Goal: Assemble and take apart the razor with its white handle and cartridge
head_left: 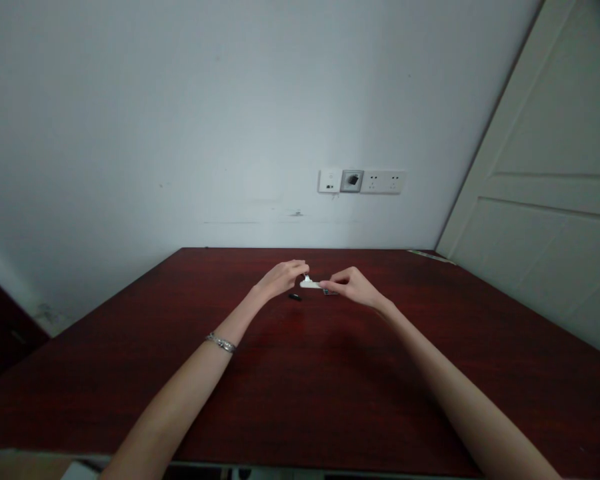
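A slim white object, flat and elongated, is held above the table by my right hand. Its right end sits pinched between thumb and fingers. My left hand is closed in a pinch at the other end, its fingertips on a small whitish piece that stands up from the slim object. Whether the two are joined is too small to tell. Just below the left fingers lies a small black item on the table. Partly hidden under the right fingers is a small greenish, patterned item.
The dark red wooden table reaches back to a pale wall. On the wall are several socket plates. A white panelled door stands along the right side. A thin strip lies at the table's far right corner.
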A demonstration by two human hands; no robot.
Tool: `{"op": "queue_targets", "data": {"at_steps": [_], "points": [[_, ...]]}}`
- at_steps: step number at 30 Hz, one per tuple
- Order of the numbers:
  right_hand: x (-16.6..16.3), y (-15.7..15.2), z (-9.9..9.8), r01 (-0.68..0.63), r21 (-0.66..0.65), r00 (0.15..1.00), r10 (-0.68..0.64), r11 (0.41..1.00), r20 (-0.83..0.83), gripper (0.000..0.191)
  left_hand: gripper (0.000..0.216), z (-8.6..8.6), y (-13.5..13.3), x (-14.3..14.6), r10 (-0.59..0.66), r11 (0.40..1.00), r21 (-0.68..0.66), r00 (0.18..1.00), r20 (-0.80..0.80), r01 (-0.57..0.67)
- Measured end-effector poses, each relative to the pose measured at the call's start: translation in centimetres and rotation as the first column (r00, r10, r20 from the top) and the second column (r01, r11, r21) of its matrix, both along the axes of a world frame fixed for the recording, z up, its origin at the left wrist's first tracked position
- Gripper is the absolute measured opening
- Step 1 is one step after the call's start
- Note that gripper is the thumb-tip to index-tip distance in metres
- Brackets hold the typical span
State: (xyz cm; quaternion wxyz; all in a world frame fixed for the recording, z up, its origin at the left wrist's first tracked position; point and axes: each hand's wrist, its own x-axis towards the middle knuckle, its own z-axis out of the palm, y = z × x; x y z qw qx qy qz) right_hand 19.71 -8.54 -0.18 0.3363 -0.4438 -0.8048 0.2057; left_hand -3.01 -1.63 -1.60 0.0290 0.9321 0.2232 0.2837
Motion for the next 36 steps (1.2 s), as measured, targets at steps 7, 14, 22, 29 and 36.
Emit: {"op": "queue_targets", "data": {"at_steps": [7,14,22,29,36], "points": [[2.3,1.0,-0.3,0.07,0.039,0.997,-0.071,0.997,0.009,0.049,0.022,0.5,-0.4,0.0,0.081,0.981,-0.185,0.985,0.153,-0.052],[3.2,1.4,-0.8,0.202,0.122,0.979,-0.201,0.972,-0.021,0.052,0.015,0.4,-0.4,0.5,0.072,0.722,-0.687,0.979,0.188,0.079],[0.5,0.7,-1.1,0.236,0.208,0.971,-0.241,0.949,-0.005,0.048,0.034,0.6,-1.7,0.9,-0.163,0.255,-0.944,0.971,0.172,0.21],[2.7,1.5,-1.3,0.343,0.216,0.939,-0.329,0.914,-0.101,0.053,0.036,1.9,-1.9,0.4,-0.136,0.258,-0.922,0.956,0.26,0.288],[1.0,1.1,-1.2,0.283,0.231,0.958,-0.266,0.931,-0.103,0.051,0.033,1.3,-1.6,0.8,-0.16,0.293,-0.93,0.97,0.18,0.221]]}}
